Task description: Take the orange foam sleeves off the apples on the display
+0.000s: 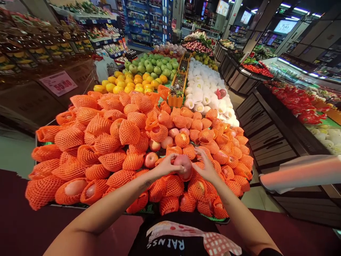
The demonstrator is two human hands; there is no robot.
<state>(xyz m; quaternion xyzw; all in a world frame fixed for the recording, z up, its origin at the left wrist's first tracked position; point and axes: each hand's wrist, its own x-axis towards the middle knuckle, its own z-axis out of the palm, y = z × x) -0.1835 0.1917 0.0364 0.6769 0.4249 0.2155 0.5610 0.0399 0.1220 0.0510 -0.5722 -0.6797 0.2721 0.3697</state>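
One bare apple gripped in the left hand, the right hand spread close beside it

At the far left of my feed, bottles stand well away from the left hand, a pink price sign below them. Between there and that hand I see a deep heap of fruit in orange foam nets, which runs on beneath both hands across the surface. Beyond the left hand, off to its left, are yellow-orange fruit, with green fruit farther back. A loose red-and-yellow apple sits just left of the left hand; more bare apples lie just past it. My left hand has the apple between thumb and fingers. The right hand grasps nothing, its fingers apart; I can't tell whether its thumb touches the apple. Well beyond the right hand lies fruit in white nets. Far to its right, I pick up a plastic roll and red bags.
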